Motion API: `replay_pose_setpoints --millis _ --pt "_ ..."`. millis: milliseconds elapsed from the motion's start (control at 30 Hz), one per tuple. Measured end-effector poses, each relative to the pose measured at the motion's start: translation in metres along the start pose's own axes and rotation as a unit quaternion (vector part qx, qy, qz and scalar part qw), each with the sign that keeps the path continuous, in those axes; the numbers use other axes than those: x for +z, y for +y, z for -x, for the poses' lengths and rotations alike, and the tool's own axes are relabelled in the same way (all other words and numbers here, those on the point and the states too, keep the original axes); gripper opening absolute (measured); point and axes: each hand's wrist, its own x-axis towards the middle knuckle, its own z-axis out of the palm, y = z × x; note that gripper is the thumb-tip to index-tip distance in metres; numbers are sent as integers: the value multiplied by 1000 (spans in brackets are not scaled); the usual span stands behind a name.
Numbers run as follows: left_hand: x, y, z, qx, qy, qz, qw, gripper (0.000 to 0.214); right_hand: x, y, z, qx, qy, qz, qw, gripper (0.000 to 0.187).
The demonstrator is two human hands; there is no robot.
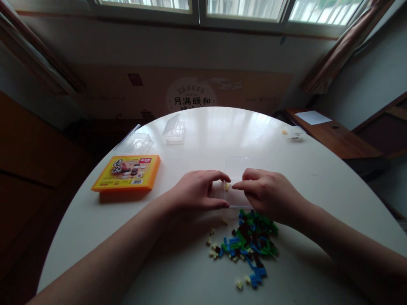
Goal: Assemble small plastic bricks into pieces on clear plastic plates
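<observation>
1. In the head view, holds the clear box [238, 201] with the left hand [197, 189], thumb and finger wide apart.
2. Points a right hand [266, 190] finger near pale bits [227, 186] inside; cannot tell if pinching any.
3. Has the box just behind the block pile [251, 235].

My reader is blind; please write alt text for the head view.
A person's left hand holds an open, clear plastic box containing small cream pieces, while the right hand points over it. Nearer lies a heap of small blue, green, brown and cream plastic bricks.
</observation>
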Motion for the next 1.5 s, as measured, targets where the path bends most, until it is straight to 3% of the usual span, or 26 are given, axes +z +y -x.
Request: replay_pose_setpoints --millis 167,367,767,1500 --pt "-1 2 1 -7 -7 -26 1000 50 -2 -2 -1 25 -23 1 999 27" --pt "-2 15 7 56 -2 -108 993 38 -2 -3 -2 36 -31 -2 999 23" --pt "3 36 6 41 -21 -246 968 33 0 -5 0 45 -26 -10 999 23" --pt "-2 41 14 29 -17 -234 972 36 -1 -6 0 49 -21 -11 999 25"
